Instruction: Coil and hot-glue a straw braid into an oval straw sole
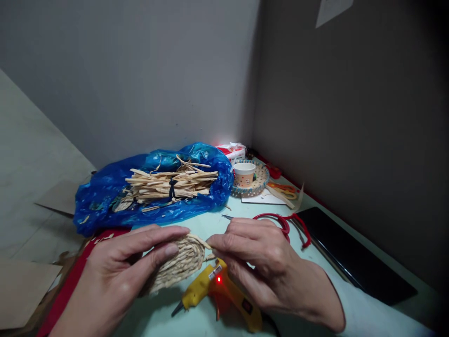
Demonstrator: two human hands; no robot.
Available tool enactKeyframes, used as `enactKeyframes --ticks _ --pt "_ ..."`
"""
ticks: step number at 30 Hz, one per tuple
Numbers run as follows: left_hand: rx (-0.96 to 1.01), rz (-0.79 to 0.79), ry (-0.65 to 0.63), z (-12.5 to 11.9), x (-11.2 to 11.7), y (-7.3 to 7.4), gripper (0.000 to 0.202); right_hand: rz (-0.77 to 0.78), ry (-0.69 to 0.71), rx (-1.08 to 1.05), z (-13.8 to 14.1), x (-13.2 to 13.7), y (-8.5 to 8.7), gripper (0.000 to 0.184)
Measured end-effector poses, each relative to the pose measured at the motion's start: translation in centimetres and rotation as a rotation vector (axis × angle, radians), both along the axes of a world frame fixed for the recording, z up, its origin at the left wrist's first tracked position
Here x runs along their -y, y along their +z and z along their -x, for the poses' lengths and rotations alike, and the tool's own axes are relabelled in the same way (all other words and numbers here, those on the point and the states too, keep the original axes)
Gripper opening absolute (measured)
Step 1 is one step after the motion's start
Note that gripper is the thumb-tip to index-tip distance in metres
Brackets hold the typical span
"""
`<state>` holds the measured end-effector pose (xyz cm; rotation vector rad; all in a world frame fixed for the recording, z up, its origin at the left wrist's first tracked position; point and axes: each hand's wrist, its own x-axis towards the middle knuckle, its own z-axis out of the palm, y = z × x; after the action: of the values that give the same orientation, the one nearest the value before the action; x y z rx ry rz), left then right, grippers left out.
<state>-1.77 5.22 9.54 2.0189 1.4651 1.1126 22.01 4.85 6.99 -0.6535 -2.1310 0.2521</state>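
My left hand lies over a coiled straw braid mat, with thumb and fingers gripping its left edge. My right hand pinches the braid's loose end at the mat's right edge. Under my right hand a yellow and orange glue gun lies on the pale green table, with its red light on and its nozzle pointing left.
Behind the hands a blue plastic bag holds a tied bundle of straw strips. A paper cup stands on a round woven tray. Red cord and a black tablet lie to the right. Grey walls close the corner.
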Motion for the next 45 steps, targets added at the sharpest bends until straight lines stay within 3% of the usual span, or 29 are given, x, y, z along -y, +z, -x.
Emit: enactKeyframes --ticks 7,17,26,29,35,37,39,41,43,45 --pt "0.056 0.111 -0.011 -1.0 -0.7 -0.3 0.02 0.084 -0.068 0.032 -0.2 -0.5 -0.5 0.026" --pt "0.268 0.105 0.076 -2.7 0.1 -2.1 0.03 0.177 -0.125 -0.079 0.4 -0.7 -1.2 0.024" --pt "0.477 0.132 0.121 -4.8 0.7 -4.2 0.029 0.451 -0.093 -0.131 1.0 -0.7 -1.3 0.02" --pt "0.275 0.005 0.101 -4.5 0.3 -4.9 0.027 0.51 -0.12 -0.113 0.7 -0.9 -1.2 0.022" --pt "-0.568 -0.589 -0.09 -2.4 -1.2 -5.4 0.051 0.563 -0.185 -0.028 0.5 -1.4 -1.8 0.02" --pt "-0.658 -0.68 -0.12 -2.2 -1.3 -5.4 0.049 0.583 -0.173 -0.009 0.5 -1.5 -1.9 0.019" --pt "-0.553 -0.639 -0.191 -2.2 -1.2 -5.3 0.044 0.603 -0.148 0.006 0.4 -1.8 -1.7 0.02" --pt "-0.214 -0.432 -0.244 -2.2 -0.9 -4.7 0.034 0.625 -0.103 0.021 0.2 -2.1 -1.5 0.019" --pt "0.264 -0.113 -0.189 -2.0 -0.8 -3.6 0.021 0.649 -0.066 0.024 -0.1 -2.5 -1.1 0.017" --pt "0.642 0.121 -0.02 -1.5 -1.0 -2.4 0.022 0.671 -0.047 0.011 -0.4 -2.9 -0.9 0.017"
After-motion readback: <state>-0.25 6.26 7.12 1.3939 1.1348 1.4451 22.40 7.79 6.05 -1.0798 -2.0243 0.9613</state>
